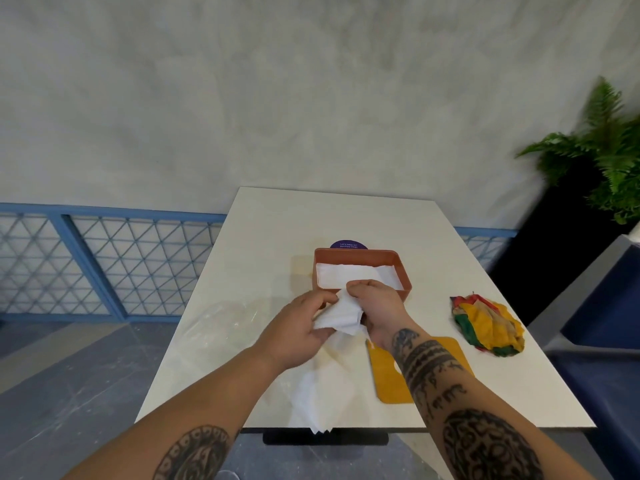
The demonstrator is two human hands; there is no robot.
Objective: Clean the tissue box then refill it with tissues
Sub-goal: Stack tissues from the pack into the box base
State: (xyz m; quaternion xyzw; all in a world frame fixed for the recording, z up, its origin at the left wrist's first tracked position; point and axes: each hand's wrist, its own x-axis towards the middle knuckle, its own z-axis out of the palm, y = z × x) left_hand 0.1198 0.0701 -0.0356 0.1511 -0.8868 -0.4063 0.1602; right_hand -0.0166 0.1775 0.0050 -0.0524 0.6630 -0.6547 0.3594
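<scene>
Nearest, two tattooed forearms reaching in over the near edge of a white table (485, 358). Far left on the tabletop, a crumpled clear plastic wrapper (221, 323), barely visible. Next, left hand (298, 327) closed on a folded white tissue (341, 315), fingers pinching its left side. Below it, a loose heap of tissues (322, 393) trailing to the near table edge. Right hand (375, 306) clamped on the same tissue's upper right corner, just before the open terracotta tissue box (401, 268), already lined with white tissues. Behind the box, a purple round sticker (348, 244). Under the right wrist, a flat yellow lid (384, 372). Farther right, a bunched multicoloured cloth (486, 325), apart from the box.
</scene>
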